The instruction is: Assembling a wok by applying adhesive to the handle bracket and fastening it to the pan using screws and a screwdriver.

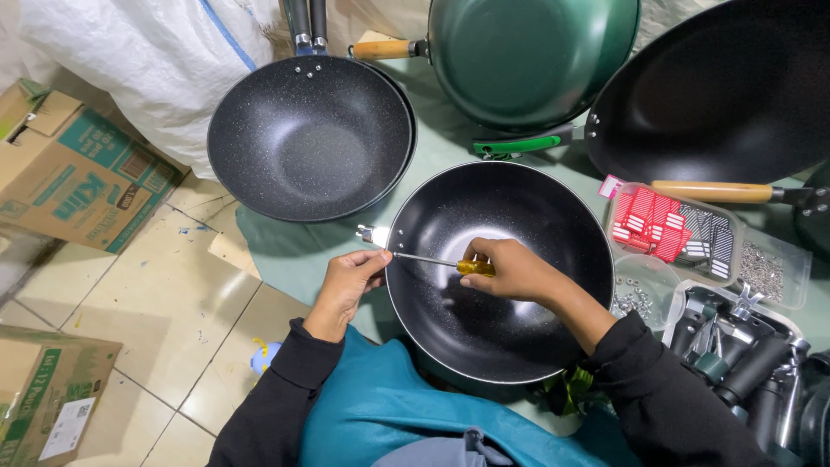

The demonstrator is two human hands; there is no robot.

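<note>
A black speckled wok (510,337) lies in front of me on a green cloth. My right hand (514,268) grips a screwdriver (450,262) with a yellow handle; its thin shaft runs left to the wok's rim. My left hand (350,281) pinches at the rim where the screwdriver's tip meets it, beside a small metal bracket (372,233) that sticks out from the wok's side.
Another black speckled wok (307,138) sits at the back left, a green one (527,56) and a large black one (726,86) behind. Clear plastic trays with red and black tags (670,227) and screws (765,270) stand right, handles (735,355) below them. Cardboard boxes (73,177) on the floor left.
</note>
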